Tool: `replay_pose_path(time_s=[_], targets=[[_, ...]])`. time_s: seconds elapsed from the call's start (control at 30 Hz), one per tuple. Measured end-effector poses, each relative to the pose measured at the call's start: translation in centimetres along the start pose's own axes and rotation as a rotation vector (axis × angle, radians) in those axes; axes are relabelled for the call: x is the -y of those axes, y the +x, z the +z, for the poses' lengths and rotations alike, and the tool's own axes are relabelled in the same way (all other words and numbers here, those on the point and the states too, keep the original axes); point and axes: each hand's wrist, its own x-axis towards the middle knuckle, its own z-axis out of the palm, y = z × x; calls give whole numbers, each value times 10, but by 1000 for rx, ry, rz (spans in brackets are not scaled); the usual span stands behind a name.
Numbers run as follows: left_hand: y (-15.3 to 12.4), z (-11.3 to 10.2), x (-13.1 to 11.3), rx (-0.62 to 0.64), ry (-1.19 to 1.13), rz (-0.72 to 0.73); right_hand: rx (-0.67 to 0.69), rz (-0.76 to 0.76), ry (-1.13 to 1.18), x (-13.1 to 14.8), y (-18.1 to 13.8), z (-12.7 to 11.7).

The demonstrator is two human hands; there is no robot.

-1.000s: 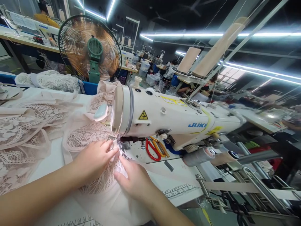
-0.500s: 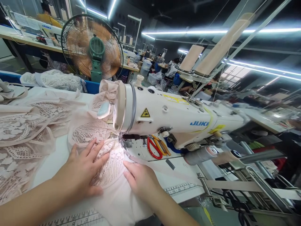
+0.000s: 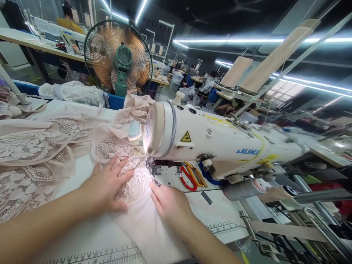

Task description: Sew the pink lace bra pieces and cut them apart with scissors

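Observation:
A piece of pale pink lace fabric point(image 3: 137, 187) lies beneath the needle area of a white sewing machine point(image 3: 189, 134), lit by its lamp. Flat on the lace, left of the needle, rests my left hand point(image 3: 106, 187), fingers spread. My right hand point(image 3: 173, 205) is at the fabric's right edge, just in front of the presser foot point(image 3: 150, 165), its thumb and index finger pinching that edge. Plain cloth point(image 3: 151, 231) hangs toward me between the forearms. The right hand's other fingers are curled and partly hidden.
More lace pieces point(image 3: 35, 146) are heaped at the left. Red-handled scissors point(image 3: 188, 179) and a yellow-handled tool point(image 3: 198, 176) lie under the machine arm. A green fan point(image 3: 123, 58) stands behind the table. Thread cones point(image 3: 236, 71) rise at the right, above a metal tape feeder point(image 3: 255, 234).
The view has swung slightly left, so things appear farther right. My right fingertips are a little closer to the presser foot, and both hands have moved slightly forward with the lace.

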Motion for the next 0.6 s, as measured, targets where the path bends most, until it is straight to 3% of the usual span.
replay_pose_path(time_s=[0.13,0.5,0.6], targets=[[6,-5,9,-54,22,47,15,-57,-58,1,0,-3],[47,-14,46,-52,67,228,217,30,-119,14,12,-26],[60,-18,56,-58,60,274,217,45,-115,17,15,-29]])
